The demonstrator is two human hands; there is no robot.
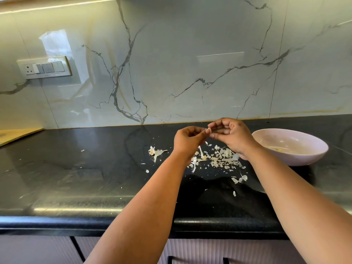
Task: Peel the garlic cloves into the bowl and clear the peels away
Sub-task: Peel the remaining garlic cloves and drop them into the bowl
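— Garlic clove (209, 129), small and pale, sits pinched between the two hands, held up above the counter (76, 168) near the back wall. How do the fingers lie?

— Left hand (187, 139) curls its fingers, thumb and fingertip nipping one end of the clove. Right hand (231, 137) curls too, its fingertips closed on the other end.

— And the skins?

— Peels (222, 159) lie scattered in a papery white heap on the counter below the hands, with a stalky garlic remnant (155, 151) off to the left and a few stray flakes nearer the counter's front edge.

— Where is the bowl?

— Bowl (297, 149), pale pink, stands right of the hands, just beside the peels, with a few yellowish bits in its bottom.

— What of the room?

— Counter is glossy black stone. Behind it rises a white backsplash (171, 63) with grey veins, carrying a switch panel (44, 68) at the left. Ribbed lilac cabinet fronts (200, 250) show below.
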